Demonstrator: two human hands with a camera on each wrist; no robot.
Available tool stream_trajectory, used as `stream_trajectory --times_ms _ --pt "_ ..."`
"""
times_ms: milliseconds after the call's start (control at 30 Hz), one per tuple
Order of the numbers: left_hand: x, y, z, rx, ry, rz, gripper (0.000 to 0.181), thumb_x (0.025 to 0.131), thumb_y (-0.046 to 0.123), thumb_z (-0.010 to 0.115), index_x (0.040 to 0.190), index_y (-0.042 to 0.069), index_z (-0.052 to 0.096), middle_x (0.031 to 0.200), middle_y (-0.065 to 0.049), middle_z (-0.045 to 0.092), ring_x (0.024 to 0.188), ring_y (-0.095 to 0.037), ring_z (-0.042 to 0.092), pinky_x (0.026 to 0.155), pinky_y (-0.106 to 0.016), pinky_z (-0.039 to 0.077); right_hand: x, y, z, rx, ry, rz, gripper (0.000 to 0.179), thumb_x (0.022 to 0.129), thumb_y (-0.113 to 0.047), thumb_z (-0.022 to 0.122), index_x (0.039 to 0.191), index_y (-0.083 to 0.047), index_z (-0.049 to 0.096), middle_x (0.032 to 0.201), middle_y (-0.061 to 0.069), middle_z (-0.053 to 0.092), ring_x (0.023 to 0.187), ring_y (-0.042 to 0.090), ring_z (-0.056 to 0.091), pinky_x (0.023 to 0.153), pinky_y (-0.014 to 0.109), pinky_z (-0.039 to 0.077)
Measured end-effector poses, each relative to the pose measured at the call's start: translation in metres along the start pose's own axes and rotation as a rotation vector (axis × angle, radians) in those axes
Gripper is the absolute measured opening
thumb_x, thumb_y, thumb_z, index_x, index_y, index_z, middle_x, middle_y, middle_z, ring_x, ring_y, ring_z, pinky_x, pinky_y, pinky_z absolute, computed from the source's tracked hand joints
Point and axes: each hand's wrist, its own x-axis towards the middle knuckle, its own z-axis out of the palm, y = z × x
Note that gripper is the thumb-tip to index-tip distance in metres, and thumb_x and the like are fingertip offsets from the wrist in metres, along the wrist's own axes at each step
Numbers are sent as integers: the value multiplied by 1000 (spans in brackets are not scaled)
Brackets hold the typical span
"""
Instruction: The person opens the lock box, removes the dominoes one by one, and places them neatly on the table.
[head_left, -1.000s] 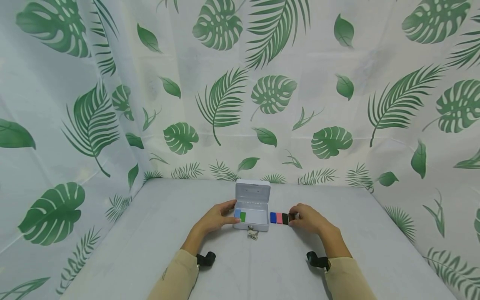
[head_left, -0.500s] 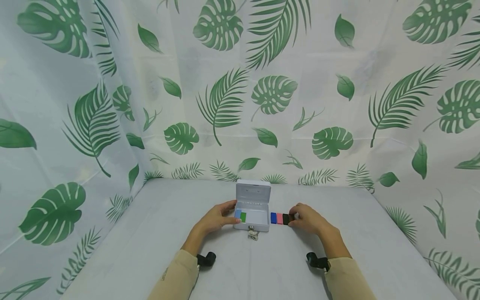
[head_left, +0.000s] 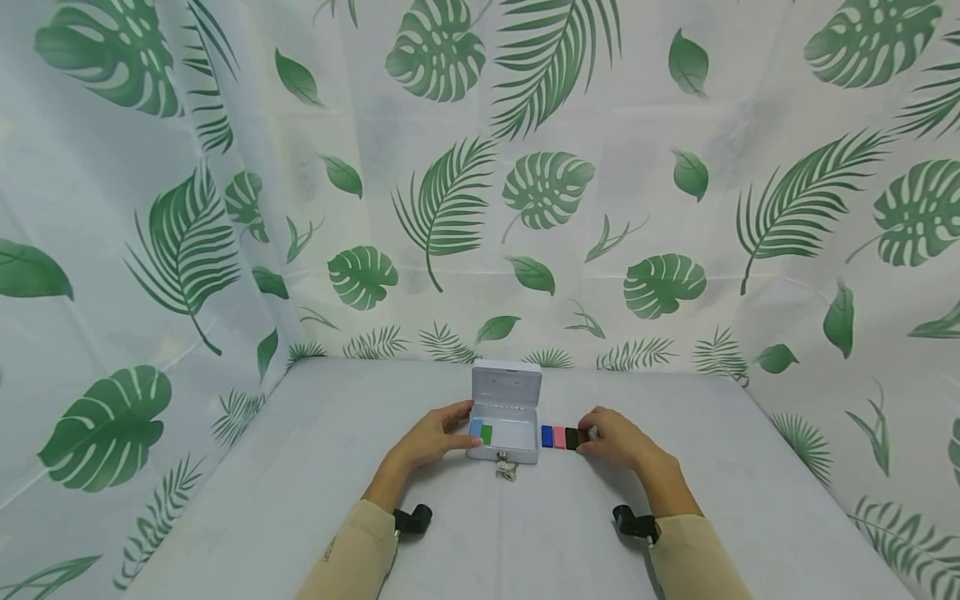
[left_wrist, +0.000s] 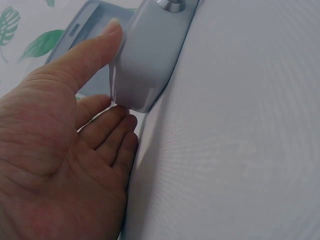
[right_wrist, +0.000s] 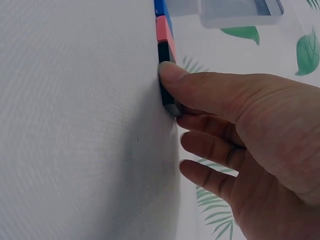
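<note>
A small pale grey metal cash box stands on the table with its lid raised. Inside, a light blue block and a green block lie side by side at the left. My left hand holds the box's left side, thumb at the front corner, fingers along the side. To the right of the box, a blue block, a pink block and a black block form a row. At its right end my right hand pinches a dark brown block between thumb and index finger.
Keys hang from the lock on the box's front. A white cloth covers the table. Behind and at the sides hang white curtains printed with green leaves. Each wrist carries a small black camera.
</note>
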Motion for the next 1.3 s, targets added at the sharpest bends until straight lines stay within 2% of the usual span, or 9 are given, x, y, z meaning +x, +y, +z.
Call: stream_trajectory --times_ms 267,567,900,1300 --pt "0 0 0 4 3 4 81 90 32 84 158 12 44 161 -10 48 151 -36 42 125 -54 33 1 1 0 -10 6 7 38 88 -19 85 119 -2 74 117 9 70 107 26 65 99 51 57" --pt "1 -2 0 8 5 7 81 89 34 84 158 14 45 161 -8 49 151 -36 42 125 -54 33 0 0 -5 -40 21 0 46 88 -22 84 126 0 71 128 16 67 117 35 64 102 56 55" --pt "1 -3 -1 1 4 13 81 89 32 84 158 14 45 161 -9 49 151 -35 42 126 -53 33 2 -7 -8 -44 21 -7 43 92 -23 81 129 -2 70 131 15 66 113 32 66 97 51 58" --pt "0 -2 -1 -6 4 5 81 89 32 85 158 14 46 161 -8 49 151 -35 42 125 -54 33 0 -18 -13 -27 97 -73 40 95 -20 78 129 -1 69 126 14 68 109 33 66 92 49 59"
